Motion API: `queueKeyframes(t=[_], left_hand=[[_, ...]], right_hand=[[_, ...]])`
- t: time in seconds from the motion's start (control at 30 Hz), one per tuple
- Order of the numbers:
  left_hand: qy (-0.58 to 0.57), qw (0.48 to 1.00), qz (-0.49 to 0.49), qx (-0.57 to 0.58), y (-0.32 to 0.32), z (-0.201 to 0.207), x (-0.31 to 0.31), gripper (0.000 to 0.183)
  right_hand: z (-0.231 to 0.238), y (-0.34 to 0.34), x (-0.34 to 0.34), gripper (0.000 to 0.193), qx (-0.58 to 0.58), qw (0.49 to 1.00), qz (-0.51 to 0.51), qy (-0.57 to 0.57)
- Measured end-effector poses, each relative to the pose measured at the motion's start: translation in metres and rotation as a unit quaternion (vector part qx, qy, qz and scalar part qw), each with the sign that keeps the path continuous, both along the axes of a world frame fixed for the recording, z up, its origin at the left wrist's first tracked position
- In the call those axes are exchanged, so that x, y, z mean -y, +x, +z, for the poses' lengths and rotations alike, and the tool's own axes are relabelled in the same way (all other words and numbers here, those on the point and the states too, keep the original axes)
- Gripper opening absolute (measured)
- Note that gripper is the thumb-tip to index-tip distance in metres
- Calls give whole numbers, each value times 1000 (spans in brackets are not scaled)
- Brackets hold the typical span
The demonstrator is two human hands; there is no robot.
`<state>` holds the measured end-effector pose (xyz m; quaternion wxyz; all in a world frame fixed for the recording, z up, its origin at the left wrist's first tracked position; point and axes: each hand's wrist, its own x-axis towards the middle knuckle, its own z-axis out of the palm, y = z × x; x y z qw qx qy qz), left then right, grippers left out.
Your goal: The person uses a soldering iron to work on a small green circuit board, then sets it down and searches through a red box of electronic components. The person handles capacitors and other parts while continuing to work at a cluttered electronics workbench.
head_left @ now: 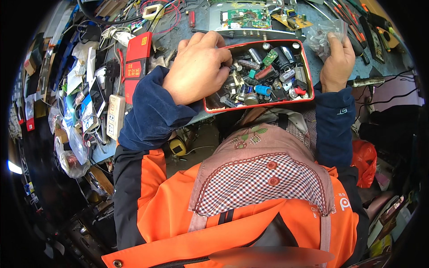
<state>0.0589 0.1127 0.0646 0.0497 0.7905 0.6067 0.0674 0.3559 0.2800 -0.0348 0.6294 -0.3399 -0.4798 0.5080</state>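
A red-rimmed rectangular box (pixel 258 106) full of small electronic parts, capacitors and other cylindrical pieces, lies at the near edge of the bench. My left hand (pixel 199 67) is over its left end with the fingers curled; the fingertips and whatever they may hold are hidden. At the box's right, my right hand (pixel 337 64) is closed on a clear plastic bag (pixel 322 39) with small pieces in it. A blue cylindrical part (pixel 262 90) and a small green circuit board (pixel 270 57) lie among the contents.
Behind the box sits a metal case with a green circuit board (pixel 246 18). Screwdrivers and pliers (pixel 351 27) lie at the far right. A red card box (pixel 137 58), a power strip (pixel 115 117) and much clutter crowd the left. Cables hang at the right edge.
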Motion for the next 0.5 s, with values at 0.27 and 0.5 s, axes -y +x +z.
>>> queueKeyframes(t=[0.27, 0.5], left_hand=[[12, 1000, -4, -6, -2, -3, 2, 20], [-5, 1000, 17, -21, 2, 0, -1, 16]], right_hand=[[7, -6, 4, 14, -24, 1000, -2, 5], [5, -5, 2, 20, -16, 1000, -3, 9]])
